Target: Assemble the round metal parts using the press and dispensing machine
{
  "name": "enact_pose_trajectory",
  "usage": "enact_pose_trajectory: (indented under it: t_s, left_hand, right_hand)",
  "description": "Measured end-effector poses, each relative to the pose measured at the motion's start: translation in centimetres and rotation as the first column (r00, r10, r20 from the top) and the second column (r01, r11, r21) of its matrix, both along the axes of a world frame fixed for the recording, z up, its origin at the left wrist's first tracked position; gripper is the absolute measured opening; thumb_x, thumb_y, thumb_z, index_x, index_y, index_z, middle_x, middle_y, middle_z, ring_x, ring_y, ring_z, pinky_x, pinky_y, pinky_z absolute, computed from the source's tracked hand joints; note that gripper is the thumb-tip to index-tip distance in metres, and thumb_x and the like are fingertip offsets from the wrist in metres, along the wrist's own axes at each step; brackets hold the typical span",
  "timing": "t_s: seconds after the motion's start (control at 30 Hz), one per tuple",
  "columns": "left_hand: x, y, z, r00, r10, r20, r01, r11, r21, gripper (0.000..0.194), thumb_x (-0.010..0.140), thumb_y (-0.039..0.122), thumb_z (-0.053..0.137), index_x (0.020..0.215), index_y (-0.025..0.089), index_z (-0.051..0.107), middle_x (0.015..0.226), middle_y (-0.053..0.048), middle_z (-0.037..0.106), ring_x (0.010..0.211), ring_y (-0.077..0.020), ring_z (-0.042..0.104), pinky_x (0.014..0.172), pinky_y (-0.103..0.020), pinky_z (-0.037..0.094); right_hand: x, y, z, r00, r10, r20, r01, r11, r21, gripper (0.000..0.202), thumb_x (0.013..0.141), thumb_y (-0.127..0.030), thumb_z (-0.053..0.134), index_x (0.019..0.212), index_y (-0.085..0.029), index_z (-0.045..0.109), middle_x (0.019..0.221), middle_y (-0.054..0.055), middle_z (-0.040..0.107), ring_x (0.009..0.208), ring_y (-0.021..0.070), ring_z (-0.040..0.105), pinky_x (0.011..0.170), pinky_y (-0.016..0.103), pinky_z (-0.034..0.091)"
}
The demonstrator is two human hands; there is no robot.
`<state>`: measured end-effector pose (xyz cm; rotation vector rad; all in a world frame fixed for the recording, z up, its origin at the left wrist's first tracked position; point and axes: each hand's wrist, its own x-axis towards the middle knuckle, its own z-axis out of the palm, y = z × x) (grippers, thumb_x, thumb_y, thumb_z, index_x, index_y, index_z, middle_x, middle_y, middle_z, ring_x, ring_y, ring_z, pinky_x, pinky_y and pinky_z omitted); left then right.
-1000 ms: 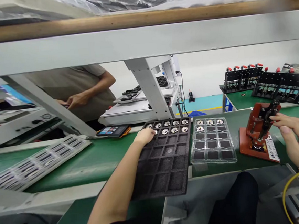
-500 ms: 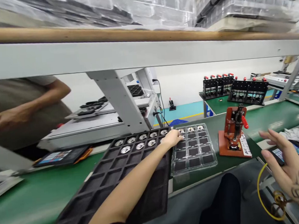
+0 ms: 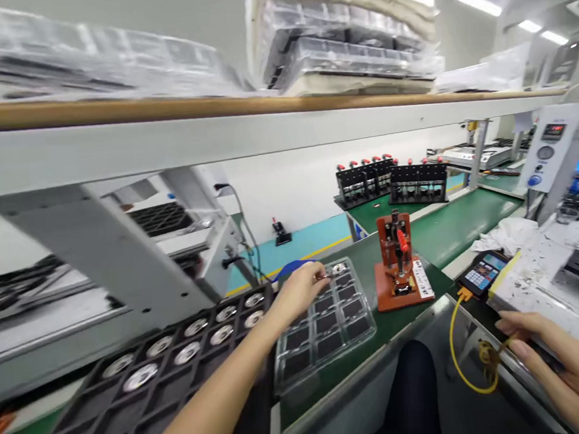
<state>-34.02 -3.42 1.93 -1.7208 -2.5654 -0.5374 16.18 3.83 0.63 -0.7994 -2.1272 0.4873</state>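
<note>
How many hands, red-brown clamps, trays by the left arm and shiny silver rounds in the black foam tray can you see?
Bare left hand and right hand: 2
Red-brown clamp stand: 1
Black foam tray: 1
Clear plastic tray: 1
Shiny silver rounds showing in black tray: 9
Total: 14

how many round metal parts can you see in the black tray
9 round metal parts show in the black tray: five along its far row, four in the next row nearer. The left forearm covers some compartments, so more may be hidden.

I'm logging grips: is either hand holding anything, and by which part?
The left hand seems to pinch a shiny part by its edge; for the right hand, it cannot be told.
</note>
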Motion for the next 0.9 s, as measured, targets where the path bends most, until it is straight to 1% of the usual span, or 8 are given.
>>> enact_pose_trajectory:
  t_s: [0.07, 0.1, 0.2, 0.3, 0.43, 0.73, 0.8, 0.9]
  left_hand:
    - [5.4, 1.3, 1.7, 0.971, -0.236, 0.024, 0.233, 0.969, 0.082, 0.007, 0.095, 0.024, 0.063, 0.088, 0.024, 0.061, 0.094, -0.001, 0.069, 0.09, -0.0196, 0.068, 0.082, -0.028, 0.052]
    - [8.4, 1.9, 2.4, 0.898, -0.439, 0.041, 0.423, 0.884, 0.199, 0.008, 0.095, 0.018, 0.06, 0.09, 0.024, 0.062, 0.096, -0.002, 0.069, 0.092, -0.0191, 0.068, 0.083, -0.028, 0.053]
    - [16.8, 3.5, 3.9, 0.567, -0.815, -0.119, 0.767, 0.47, 0.437, 0.024, 0.097, 0.005, 0.05, 0.102, 0.024, 0.064, 0.106, -0.005, 0.07, 0.099, -0.0176, 0.07, 0.086, -0.027, 0.056]
    - [22.9, 5.2, 4.6, 0.35, -0.841, -0.412, 0.881, 0.146, 0.45, 0.023, 0.102, 0.008, 0.049, 0.115, 0.019, 0.064, 0.107, -0.011, 0.073, 0.099, -0.0202, 0.072, 0.086, -0.03, 0.06]
    - [27.4, 7.7, 5.0, 0.229, -0.797, -0.559, 0.897, -0.05, 0.439, 0.019, 0.104, 0.011, 0.05, 0.116, 0.015, 0.064, 0.104, -0.014, 0.075, 0.099, -0.0236, 0.073, 0.088, -0.035, 0.063]
    - [35.3, 12.2, 4.8, 0.025, -0.873, -0.487, 0.887, -0.205, 0.413, 0.017, 0.105, 0.014, 0.05, 0.116, 0.019, 0.062, 0.108, -0.011, 0.073, 0.099, -0.022, 0.073, 0.087, -0.033, 0.062]
    - [37.3, 15.2, 5.1, 0.033, -0.939, -0.342, 0.889, -0.129, 0.44, 0.021, 0.104, 0.019, 0.054, 0.124, 0.021, 0.06, 0.118, -0.012, 0.07, 0.11, -0.0236, 0.07, 0.095, -0.037, 0.06]
    - [39.9, 21.3, 6.2, 0.169, -0.986, 0.014, 0.909, 0.161, 0.384, 0.041, 0.098, 0.03, 0.067, 0.137, 0.021, 0.057, 0.138, -0.015, 0.064, 0.132, -0.0302, 0.06, 0.114, -0.048, 0.05]
  right_hand:
    - [-0.5, -0.8, 1.1, 1.0, 0.002, -0.012, -0.004, 0.993, -0.121, 0.024, 0.103, -0.042, 0.058, 0.116, -0.031, 0.075, 0.1, 0.005, 0.081, 0.088, 0.0255, 0.079, 0.074, 0.031, 0.068]
    - [-0.9, -1.1, 1.7, 1.0, 0.008, -0.023, -0.012, 0.984, -0.177, 0.025, 0.104, -0.042, 0.055, 0.111, -0.03, 0.076, 0.095, 0.005, 0.08, 0.086, 0.0242, 0.078, 0.074, 0.031, 0.067]
    - [-2.3, -1.5, 2.8, 0.991, 0.055, -0.118, -0.088, 0.951, -0.297, 0.028, 0.103, -0.042, 0.059, 0.124, -0.028, 0.071, 0.103, 0.006, 0.076, 0.087, 0.0216, 0.074, 0.078, 0.033, 0.064]
    - [-2.8, -1.4, 3.3, 0.964, 0.082, -0.253, -0.169, 0.923, -0.345, 0.059, 0.091, -0.039, 0.076, 0.145, -0.027, 0.057, 0.118, 0.008, 0.069, 0.087, 0.0192, 0.068, 0.071, 0.031, 0.062]
    - [-1.0, -1.4, 3.7, 0.961, -0.034, -0.273, -0.072, 0.926, -0.37, 0.043, 0.088, -0.036, 0.08, 0.127, -0.025, 0.067, 0.094, 0.001, 0.064, 0.068, 0.0132, 0.058, 0.063, 0.029, 0.055]
    - [6.0, -2.1, 4.2, 0.917, -0.358, -0.176, 0.316, 0.921, -0.229, 0.031, 0.084, -0.03, 0.075, 0.114, -0.024, 0.069, 0.083, -0.001, 0.063, 0.063, 0.0155, 0.057, 0.061, 0.03, 0.052]
    - [8.0, -1.9, 4.3, 0.871, -0.461, -0.173, 0.434, 0.884, -0.171, 0.03, 0.084, -0.029, 0.072, 0.113, -0.022, 0.068, 0.081, 0.0, 0.062, 0.063, 0.0161, 0.057, 0.061, 0.031, 0.052]
    - [11.1, -2.0, 4.5, 0.801, -0.577, -0.161, 0.561, 0.817, -0.137, 0.03, 0.086, -0.033, 0.071, 0.114, -0.021, 0.067, 0.079, -0.001, 0.061, 0.062, 0.0162, 0.056, 0.061, 0.032, 0.052]
